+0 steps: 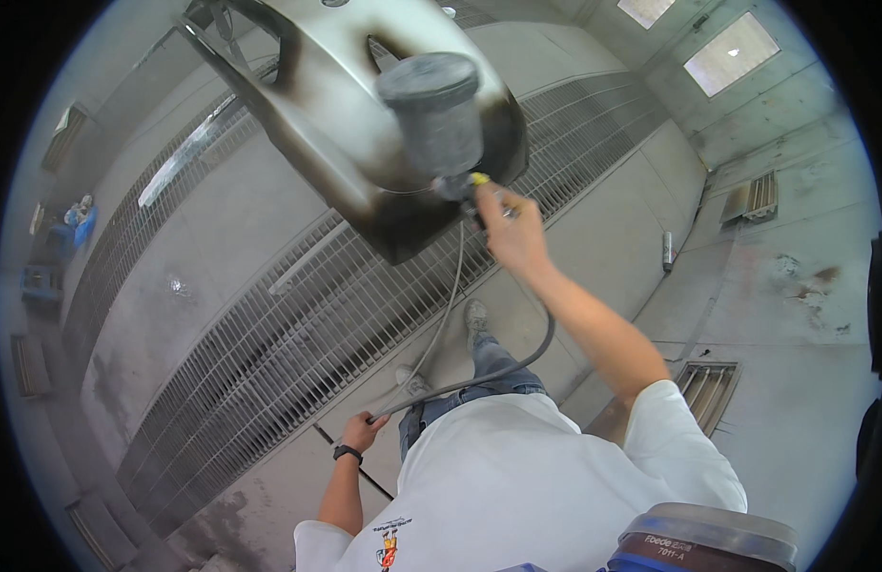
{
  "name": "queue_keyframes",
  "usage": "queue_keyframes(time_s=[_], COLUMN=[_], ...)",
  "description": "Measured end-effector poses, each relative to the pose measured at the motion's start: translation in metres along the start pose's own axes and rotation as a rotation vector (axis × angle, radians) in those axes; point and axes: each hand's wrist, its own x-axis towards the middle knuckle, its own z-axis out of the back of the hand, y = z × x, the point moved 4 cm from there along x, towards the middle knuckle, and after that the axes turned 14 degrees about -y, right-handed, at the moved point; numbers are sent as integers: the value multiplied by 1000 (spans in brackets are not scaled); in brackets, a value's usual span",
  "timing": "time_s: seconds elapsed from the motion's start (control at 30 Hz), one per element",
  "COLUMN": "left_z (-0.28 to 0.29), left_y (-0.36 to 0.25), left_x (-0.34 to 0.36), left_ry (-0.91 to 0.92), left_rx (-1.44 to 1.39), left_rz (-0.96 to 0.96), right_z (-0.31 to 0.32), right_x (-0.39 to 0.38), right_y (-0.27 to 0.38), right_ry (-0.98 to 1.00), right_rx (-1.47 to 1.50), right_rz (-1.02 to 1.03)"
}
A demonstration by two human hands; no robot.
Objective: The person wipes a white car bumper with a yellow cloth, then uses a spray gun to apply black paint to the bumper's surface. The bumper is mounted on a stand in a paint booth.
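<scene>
My right hand (515, 229) is wrapped round the handle of a spray gun (452, 186), held out in front of me. A grey lidded paint cup (431, 110) sits on top of the gun, slightly blurred. Just beyond the gun is a car bumper (346, 124), pale silver with dark, unevenly coated edges; the cup hides part of it. From the gun's handle a grey air hose (517, 367) curves down and across my body. Low on the left, my left hand (365, 431) is closed round that hose.
Long metal floor grates (298, 353) run diagonally under the bumper. A spray can (668, 252) stands near the right wall, which has vents (751, 198). Blue items (79, 224) and a small blue stool (42, 282) are at the far left. A respirator filter (703, 539) shows at the lower edge.
</scene>
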Motion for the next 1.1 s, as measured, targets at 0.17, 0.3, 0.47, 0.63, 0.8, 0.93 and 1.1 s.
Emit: queue_keyframes(time_s=[0.17,0.3,0.47,0.63,0.8,0.93,1.1], left_z=[-18,-35,-36,-30,-28,-26,-22], left_y=[66,91,80,26,-59,-137,-211], left_x=[-31,-50,-50,-24,13,41,67], left_ry=[-20,2,-28,-37,-10,-37,2], left_rx=[-6,-41,-26,-54,-2,-15,14], left_rz=[107,215,169,133,81,-2,-29], right_z=[-69,-115,-120,-68,9,61,113], right_x=[-74,-90,-62,8,83,151,237], right_y=[12,18,14,-3,-11,-17,-28], right_ry=[43,191,185,102,123,35,-2], right_rx=[-57,-131,22,70,61,-2,14], right_rz=[114,157,200,19,-114,-100,-155])
